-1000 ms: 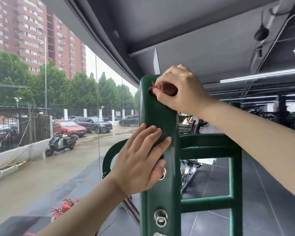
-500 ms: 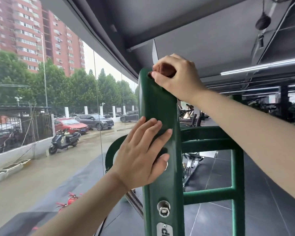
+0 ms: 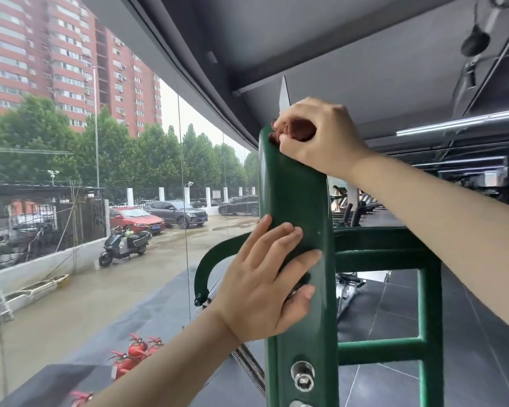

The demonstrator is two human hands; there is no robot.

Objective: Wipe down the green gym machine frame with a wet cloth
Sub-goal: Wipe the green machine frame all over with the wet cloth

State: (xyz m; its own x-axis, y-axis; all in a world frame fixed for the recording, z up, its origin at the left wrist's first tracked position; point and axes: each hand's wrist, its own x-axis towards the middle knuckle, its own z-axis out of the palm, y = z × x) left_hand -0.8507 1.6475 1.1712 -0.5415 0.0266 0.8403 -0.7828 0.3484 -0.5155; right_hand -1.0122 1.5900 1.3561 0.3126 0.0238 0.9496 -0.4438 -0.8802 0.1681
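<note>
Looking from the left, the window glass (image 3: pixel 100 230) shows a wet street outside, with red fire extinguishers (image 3: pixel 135 352) low against it. Next comes the left hand (image 3: pixel 265 284), laid flat against the green frame (image 3: pixel 299 201) on the upright's front face, fingers straight and spread, thumb tucked toward a bolt; it grips nothing and seems only to steady the post. Lower on that upright sits a hex bolt (image 3: pixel 302 376). At the rounded top of the post the right hand (image 3: pixel 315 136) has its fingers curled round a bunched reddish-brown cloth (image 3: pixel 294 130), pressing it onto the top edge. To the right, green crossbars (image 3: pixel 376 351) and a second upright run down and out of view.

I judge the wiping to be at the very top of the post. No wet sheen or streak is clear enough to tell which parts are done. The upright's long face, the curved arm on the left and the crossbars likely remain.
</note>
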